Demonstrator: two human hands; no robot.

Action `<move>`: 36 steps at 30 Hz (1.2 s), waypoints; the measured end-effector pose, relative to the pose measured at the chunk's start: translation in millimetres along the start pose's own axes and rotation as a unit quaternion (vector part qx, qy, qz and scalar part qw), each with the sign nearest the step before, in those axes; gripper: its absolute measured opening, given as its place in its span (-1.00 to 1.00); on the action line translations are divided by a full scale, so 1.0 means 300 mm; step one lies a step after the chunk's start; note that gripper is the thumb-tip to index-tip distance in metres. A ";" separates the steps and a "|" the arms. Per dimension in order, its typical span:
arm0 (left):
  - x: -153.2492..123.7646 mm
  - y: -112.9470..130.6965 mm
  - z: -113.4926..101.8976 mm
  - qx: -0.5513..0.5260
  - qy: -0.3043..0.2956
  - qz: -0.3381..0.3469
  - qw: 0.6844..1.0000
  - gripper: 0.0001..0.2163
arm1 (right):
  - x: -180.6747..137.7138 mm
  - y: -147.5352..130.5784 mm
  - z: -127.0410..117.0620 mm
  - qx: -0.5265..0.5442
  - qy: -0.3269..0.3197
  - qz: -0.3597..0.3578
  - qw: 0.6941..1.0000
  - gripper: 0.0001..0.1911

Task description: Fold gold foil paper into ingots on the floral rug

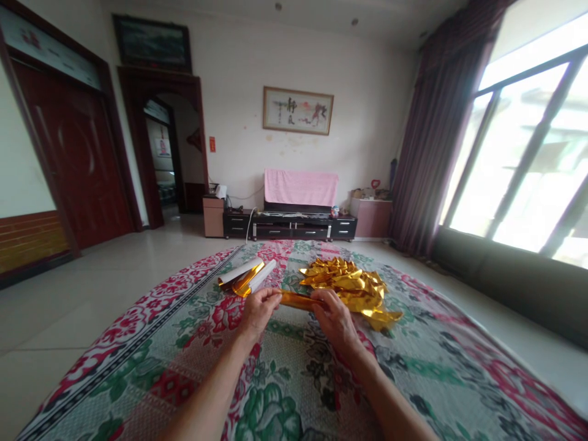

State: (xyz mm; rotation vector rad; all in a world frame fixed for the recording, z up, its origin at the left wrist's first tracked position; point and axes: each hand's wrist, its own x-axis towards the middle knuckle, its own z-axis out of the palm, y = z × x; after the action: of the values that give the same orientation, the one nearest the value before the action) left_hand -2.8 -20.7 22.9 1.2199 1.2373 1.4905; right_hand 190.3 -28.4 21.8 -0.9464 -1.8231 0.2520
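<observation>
My left hand (258,309) and my right hand (335,318) both pinch a rolled strip of gold foil paper (296,299), one at each end, just above a floral blanket (294,380). Beyond my right hand lies a pile of folded gold foil pieces (351,285). Past my left hand sits a small stack of curled gold and white foil sheets (248,275).
The blanket covers a tiled floor (92,288). A low black TV cabinet (289,225) with a pink cloth over the screen stands at the far wall. A red door (73,159) is on the left, big windows (528,159) with a dark curtain on the right.
</observation>
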 end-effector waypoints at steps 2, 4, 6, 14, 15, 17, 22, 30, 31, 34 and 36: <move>-0.001 0.001 0.000 0.002 -0.006 0.001 1.000 -0.81 | 0.000 -0.001 -0.001 0.008 -0.002 0.000 1.000 -0.87; -0.003 0.002 -0.001 0.002 -0.011 0.004 1.000 -0.81 | -0.001 0.002 -0.001 0.009 0.000 0.009 1.000 -0.87; -0.003 0.003 -0.002 -0.002 -0.013 0.006 1.000 -0.81 | -0.002 0.004 -0.002 0.006 0.001 0.020 1.000 -0.87; 0.003 -0.011 -0.004 0.002 -0.006 0.002 1.000 -0.80 | -0.005 -0.002 -0.003 0.024 0.008 0.076 0.997 -0.78; 0.004 -0.013 -0.004 0.001 -0.006 0.003 1.000 -0.80 | -0.006 -0.002 -0.002 0.028 0.010 0.084 0.996 -0.78; 0.004 -0.016 -0.003 -0.003 -0.005 0.004 1.000 -0.80 | -0.008 0.001 0.001 0.038 0.011 0.098 0.994 -0.76; 0.009 -0.030 0.000 -0.006 -0.001 0.021 1.000 -0.82 | -0.013 0.010 0.004 0.058 0.018 0.115 0.992 -0.73; 0.012 -0.041 -0.022 0.087 -0.012 0.082 0.993 -0.90 | -0.024 0.028 -0.002 -0.012 -0.008 0.072 0.997 -0.81; 0.010 -0.040 -0.026 0.095 -0.018 0.095 0.991 -0.92 | -0.024 0.032 -0.002 -0.028 -0.010 0.058 0.998 -0.82; 0.005 -0.038 -0.036 0.121 -0.031 0.144 0.982 -0.96 | -0.021 0.035 -0.004 -0.078 0.002 0.007 0.997 -0.81; 0.002 -0.039 -0.040 0.167 -0.044 0.181 0.968 -0.96 | -0.020 0.028 -0.008 -0.130 0.009 -0.021 0.991 -0.81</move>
State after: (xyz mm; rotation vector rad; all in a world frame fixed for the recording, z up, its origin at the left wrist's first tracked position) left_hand -14.4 -20.3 11.0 1.7964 1.2880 1.4974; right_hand 197.5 -27.6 14.2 -1.0838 -1.8867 -0.0219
